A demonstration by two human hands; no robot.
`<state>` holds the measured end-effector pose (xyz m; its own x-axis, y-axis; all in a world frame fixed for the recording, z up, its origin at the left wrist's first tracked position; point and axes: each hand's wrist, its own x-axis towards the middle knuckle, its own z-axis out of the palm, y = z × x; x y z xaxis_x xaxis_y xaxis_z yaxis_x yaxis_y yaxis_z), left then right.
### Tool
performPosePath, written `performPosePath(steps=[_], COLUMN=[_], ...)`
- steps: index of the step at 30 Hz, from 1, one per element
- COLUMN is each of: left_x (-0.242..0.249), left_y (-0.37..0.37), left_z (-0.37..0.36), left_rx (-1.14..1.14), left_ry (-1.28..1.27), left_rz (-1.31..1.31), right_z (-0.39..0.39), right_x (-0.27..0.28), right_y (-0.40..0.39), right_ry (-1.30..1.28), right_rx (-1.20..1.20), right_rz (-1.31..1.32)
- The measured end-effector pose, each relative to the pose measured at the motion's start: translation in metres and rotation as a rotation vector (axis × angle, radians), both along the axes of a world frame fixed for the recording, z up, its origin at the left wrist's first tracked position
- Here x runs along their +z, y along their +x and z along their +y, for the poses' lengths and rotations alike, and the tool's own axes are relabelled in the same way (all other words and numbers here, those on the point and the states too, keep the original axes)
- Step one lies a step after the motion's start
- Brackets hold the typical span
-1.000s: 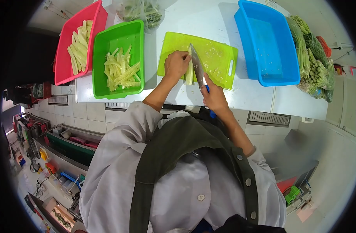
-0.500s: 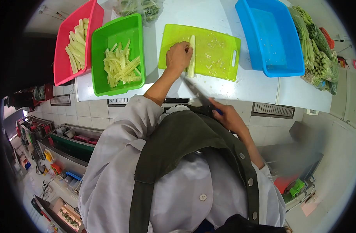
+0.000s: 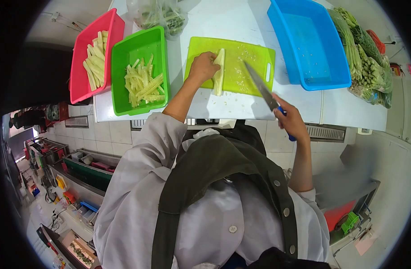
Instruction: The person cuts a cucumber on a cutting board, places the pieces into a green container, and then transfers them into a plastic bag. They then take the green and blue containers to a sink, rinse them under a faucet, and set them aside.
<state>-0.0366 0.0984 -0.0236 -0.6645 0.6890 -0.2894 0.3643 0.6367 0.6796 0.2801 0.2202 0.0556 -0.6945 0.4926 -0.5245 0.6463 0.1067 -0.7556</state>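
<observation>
A long, pale, peeled cucumber piece point(image 3: 219, 74) lies lengthwise on the yellow-green cutting board point(image 3: 239, 58), its near end at the board's front edge. My left hand point(image 3: 204, 68) grips it from the left side with curled fingers. In my right hand point(image 3: 291, 120) is a kitchen knife point(image 3: 259, 83) with a blue handle. Its blade slants over the right half of the board, tip pointing away and left, apart from the cucumber. Small pale seeds and bits are scattered over the board and in front of it.
Left of the board, a green basin point(image 3: 120, 56) holds pale cut strips point(image 3: 142, 83). A pink basin point(image 3: 77, 56) beyond it holds longer peeled pieces point(image 3: 95, 62). To the right stand a blue basin point(image 3: 304, 31) and bagged green vegetables point(image 3: 369, 62). A plastic bag point(image 3: 163, 20) sits behind.
The knife has swung up and right, from the front of the board near the cucumber's end to over its right half. My left hand stays on the cucumber, which shows a broader face now.
</observation>
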Motion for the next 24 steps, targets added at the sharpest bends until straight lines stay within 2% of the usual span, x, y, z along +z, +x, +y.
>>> performPosePath(steps=[1,3,4,6,8,10,11,12,13,14,15,16,17,19,20,22,24], left_x=[0.0,0.006,0.013,0.03,0.065,0.092,0.091,0.089,0.091,0.089,0.094,0.096,0.073,0.044,0.031,-0.009,-0.014], left_y=[-0.002,-0.008,-0.011,-0.016,-0.024,-0.037,-0.047,-0.058,-0.059,-0.055,-0.045,-0.036,-0.026,0.016,0.033,0.058,0.074], left_z=[0.0,-0.003,-0.006,-0.021,-0.046,-0.079,-0.098,-0.119,-0.13,-0.135,-0.135,-0.131,-0.124,-0.102,-0.092,-0.082,-0.074], left_rx=[0.01,0.017,0.073,0.139,0.184,0.258,0.277,0.252,0.223,0.243,0.254,0.262,0.23,0.169,0.048,-0.182,-0.149], left_ry=[0.028,0.057,0.13,0.208,0.312,0.305,0.311,0.235,0.146,0.147,0.202,0.258,0.343,0.317,0.194,0.257,0.317], left_rz=[0.005,0.02,-0.041,-0.101,-0.13,-0.115,-0.114,0.249,0.606,0.604,0.619,0.635,0.458,0.039,-0.033,0.127,0.048], right_z=[0.004,0.011,0.011,0.005,0.004,0.004,0.009,0.009,0.006,0.003,-0.001,-0.006,-0.011,-0.024,-0.03,-0.038,-0.043], right_x=[-0.013,-0.053,-0.058,-0.063,-0.058,-0.075,-0.097,-0.093,-0.085,-0.08,-0.082,-0.079,-0.075,-0.066,-0.065,-0.065,-0.062], right_y=[-0.006,-0.018,-0.027,-0.046,-0.057,-0.058,-0.055,-0.056,-0.051,-0.048,-0.047,-0.048,-0.049,-0.054,-0.057,-0.063,-0.066], right_ry=[0.002,0.469,0.474,0.665,0.616,0.631,0.809,0.812,0.492,0.174,0.082,0.085,0.014,-0.027,-0.023,-0.011,-0.019], right_rx=[-0.001,0.055,0.052,0.098,0.107,0.061,0.075,0.094,0.02,-0.052,-0.062,-0.045,-0.016,0.043,0.055,0.068,0.055], right_rz=[0.013,0.22,0.23,0.048,0.004,0.135,0.344,0.351,0.293,0.226,0.295,0.292,0.282,0.267,0.266,0.23,0.223])
